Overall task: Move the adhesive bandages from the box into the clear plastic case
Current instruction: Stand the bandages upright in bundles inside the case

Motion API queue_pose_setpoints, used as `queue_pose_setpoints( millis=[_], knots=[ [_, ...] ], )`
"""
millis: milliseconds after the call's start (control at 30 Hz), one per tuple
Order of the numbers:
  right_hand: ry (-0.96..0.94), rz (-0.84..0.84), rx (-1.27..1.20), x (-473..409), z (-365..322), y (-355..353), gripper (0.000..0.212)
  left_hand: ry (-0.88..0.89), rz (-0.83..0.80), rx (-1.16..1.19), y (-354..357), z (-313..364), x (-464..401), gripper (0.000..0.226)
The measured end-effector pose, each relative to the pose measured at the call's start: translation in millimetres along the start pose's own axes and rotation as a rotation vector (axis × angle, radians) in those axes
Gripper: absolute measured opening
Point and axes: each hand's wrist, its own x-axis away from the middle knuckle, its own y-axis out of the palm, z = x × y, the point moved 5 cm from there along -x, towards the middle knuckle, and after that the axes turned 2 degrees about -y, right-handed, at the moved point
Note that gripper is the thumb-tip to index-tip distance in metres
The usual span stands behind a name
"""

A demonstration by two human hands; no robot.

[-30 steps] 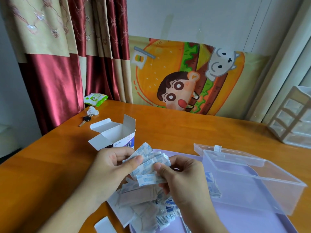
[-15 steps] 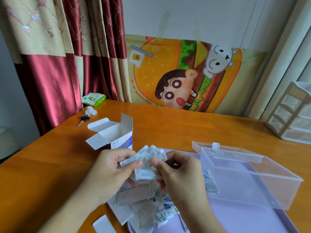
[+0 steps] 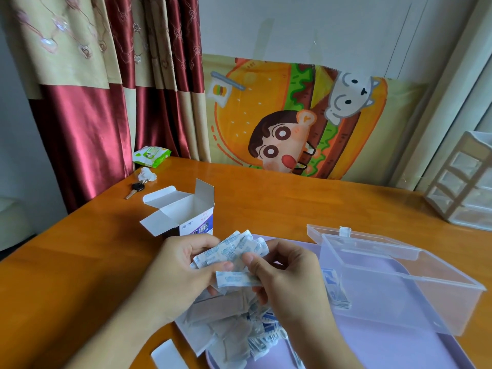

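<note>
Both hands, the left hand (image 3: 178, 272) and right hand (image 3: 287, 278), are pinching a fanned bunch of white-and-blue wrapped adhesive bandages (image 3: 231, 251) above the lilac tray (image 3: 399, 350), squaring them up. Tidying the edges first is helping them slide flat into the open clear plastic case (image 3: 394, 283) just to the right; the white cardboard box (image 3: 183, 211) behind is looking empty, probably.

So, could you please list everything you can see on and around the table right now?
open white cardboard box: one, table, beyond the hands
wrapped adhesive bandages: a bunch, white-blue, in both hands
loose bandage pile: many, tray's near-left edge
clear plastic case: one, open, on tray
lilac plastic tray: one, right
green wipes pack: one, far left
key: one, black-headed, far left
white drawer unit: one, far right
left hand: grip on bandages
right hand: grip on bandages
</note>
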Motion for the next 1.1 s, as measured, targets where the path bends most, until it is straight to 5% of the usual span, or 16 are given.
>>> queue_pose_setpoints(
  millis=[367,767,1100],
  knots=[
    [0.048,-0.059,-0.046,2,0,0,0.01,0.002,0.01,0.054,2,6,4,0.024],
    [0.019,-0.015,-0.083,-2,5,0,0.029,0.006,-0.046,0.073,6,12,6,0.011],
    [-0.096,0.062,0.143,-2,6,1,0.026,-0.061,-0.055,0.154,5,14,7,0.016]
  ],
)
